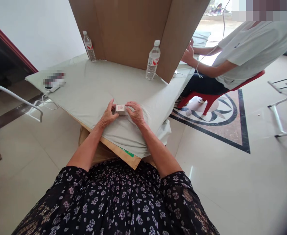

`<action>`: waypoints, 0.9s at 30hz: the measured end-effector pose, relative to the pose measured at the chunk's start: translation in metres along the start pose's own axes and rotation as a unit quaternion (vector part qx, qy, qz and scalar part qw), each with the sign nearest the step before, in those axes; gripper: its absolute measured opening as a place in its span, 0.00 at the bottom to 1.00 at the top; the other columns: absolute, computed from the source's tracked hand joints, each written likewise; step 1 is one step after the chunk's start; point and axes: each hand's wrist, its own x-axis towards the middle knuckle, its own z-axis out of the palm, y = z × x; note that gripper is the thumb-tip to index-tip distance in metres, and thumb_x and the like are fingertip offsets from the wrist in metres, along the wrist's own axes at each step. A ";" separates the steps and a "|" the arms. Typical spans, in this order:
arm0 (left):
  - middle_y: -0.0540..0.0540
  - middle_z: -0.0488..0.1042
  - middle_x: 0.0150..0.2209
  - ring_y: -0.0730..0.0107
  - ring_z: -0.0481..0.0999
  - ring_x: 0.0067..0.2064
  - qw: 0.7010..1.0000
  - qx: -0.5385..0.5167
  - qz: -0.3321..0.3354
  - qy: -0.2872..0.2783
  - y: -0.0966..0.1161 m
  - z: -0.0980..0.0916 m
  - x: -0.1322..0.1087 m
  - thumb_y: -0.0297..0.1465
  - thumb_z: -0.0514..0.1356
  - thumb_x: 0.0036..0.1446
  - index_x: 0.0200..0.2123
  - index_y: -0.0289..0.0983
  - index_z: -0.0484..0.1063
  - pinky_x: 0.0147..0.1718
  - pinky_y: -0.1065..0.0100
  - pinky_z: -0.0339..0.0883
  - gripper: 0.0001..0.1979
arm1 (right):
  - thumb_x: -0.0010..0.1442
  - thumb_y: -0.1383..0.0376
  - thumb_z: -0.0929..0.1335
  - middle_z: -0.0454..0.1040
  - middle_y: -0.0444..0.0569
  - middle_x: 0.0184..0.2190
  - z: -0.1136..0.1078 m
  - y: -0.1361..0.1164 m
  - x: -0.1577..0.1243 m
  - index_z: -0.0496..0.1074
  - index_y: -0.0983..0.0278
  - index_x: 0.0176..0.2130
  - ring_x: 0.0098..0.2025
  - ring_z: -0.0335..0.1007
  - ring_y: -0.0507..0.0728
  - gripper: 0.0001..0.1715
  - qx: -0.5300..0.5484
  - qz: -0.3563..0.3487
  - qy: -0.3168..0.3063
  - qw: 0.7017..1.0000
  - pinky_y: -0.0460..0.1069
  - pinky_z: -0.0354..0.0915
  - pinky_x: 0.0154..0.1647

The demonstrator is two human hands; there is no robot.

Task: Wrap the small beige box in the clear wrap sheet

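Observation:
A small white box [120,110] with a faint reddish print on top lies on the cloth-covered table [104,81], close to its front corner. On its left side, my left hand [108,114] grips it between thumb and curled fingers. My right hand [135,113] is bent around the opposite side, its fingertips against the box's right edge. The undersides of the fingers are partly hidden, and the print is too small to read.
Two water bottles [153,60] stand before a large cardboard panel [131,29]. A white power strip [54,86] with a cable lies at the table's left edge. To the right, a person in a white shirt [253,49] sits on a red chair [248,80].

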 end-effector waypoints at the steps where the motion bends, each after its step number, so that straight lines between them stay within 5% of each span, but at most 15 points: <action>1: 0.36 0.72 0.55 0.58 0.75 0.55 1.000 0.000 0.001 0.001 0.001 0.000 0.000 0.35 0.65 0.46 0.74 0.30 0.48 0.62 0.54 0.65 0.54 | 0.67 0.64 0.68 0.80 0.51 0.57 -0.001 -0.005 0.002 0.82 0.58 0.47 0.62 0.72 0.61 0.13 -0.024 -0.008 -0.011 1.000 0.60 0.62 0.68; 10: 0.42 0.75 0.50 0.63 0.76 0.51 1.000 -0.006 0.007 -0.001 0.010 0.000 0.000 0.33 0.64 0.47 0.75 0.32 0.46 0.58 0.60 0.66 0.54 | 0.67 0.70 0.66 0.81 0.61 0.54 -0.022 -0.052 0.034 0.85 0.65 0.41 0.59 0.67 0.69 0.16 -0.243 -0.153 -0.176 0.942 0.65 0.56 0.64; 15: 0.42 0.75 0.47 0.63 0.75 0.49 1.000 -0.002 0.004 0.010 0.014 0.000 0.001 0.31 0.63 0.45 0.74 0.30 0.50 0.56 0.59 0.66 0.53 | 0.67 0.74 0.60 0.82 0.66 0.49 -0.017 -0.065 0.039 0.84 0.71 0.44 0.55 0.67 0.69 0.23 -0.303 -0.201 -0.203 0.909 0.65 0.56 0.62; 21: 0.43 0.74 0.49 0.65 0.75 0.48 1.000 -0.013 0.003 0.011 0.011 0.002 0.002 0.30 0.63 0.44 0.74 0.35 0.52 0.57 0.59 0.66 0.52 | 0.67 0.71 0.61 0.80 0.65 0.53 -0.017 -0.062 0.048 0.81 0.69 0.48 0.55 0.70 0.70 0.21 -0.280 -0.105 -0.138 0.944 0.64 0.58 0.60; 27: 0.40 0.73 0.53 0.62 0.75 0.52 1.000 -0.010 0.003 0.010 0.006 0.004 0.000 0.30 0.63 0.44 0.75 0.34 0.52 0.59 0.58 0.66 0.53 | 0.70 0.70 0.60 0.79 0.65 0.56 -0.019 -0.061 0.075 0.80 0.68 0.49 0.57 0.73 0.69 0.21 -0.301 -0.023 -0.148 0.942 0.62 0.60 0.60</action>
